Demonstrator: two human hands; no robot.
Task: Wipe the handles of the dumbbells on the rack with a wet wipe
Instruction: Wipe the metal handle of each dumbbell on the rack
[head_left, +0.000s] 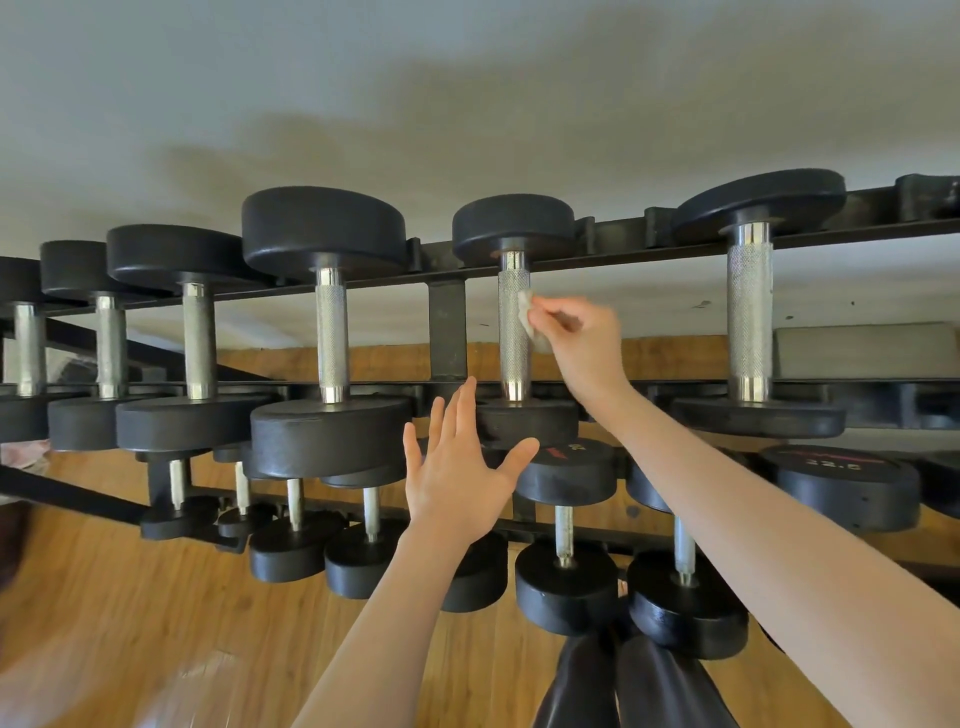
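Several black dumbbells with knurled steel handles lie across the top tier of a black rack (447, 332). My right hand (582, 338) pinches a small white wet wipe (530, 317) against the right side of one steel handle (513, 322) near the middle. Just below, my left hand (457, 467) hovers with fingers spread in front of that dumbbell's near weight head (530, 421); whether it touches the head I cannot tell. Neighbouring handles stand at the left (331, 327) and at the right (749, 312).
A lower tier holds several smaller dumbbells (566, 582) and a larger one marked 12.5 (841, 483). Wooden flooring (130, 597) lies beneath, and a pale wall (467, 104) stands behind the rack. My dark-clothed legs (634, 680) show at the bottom.
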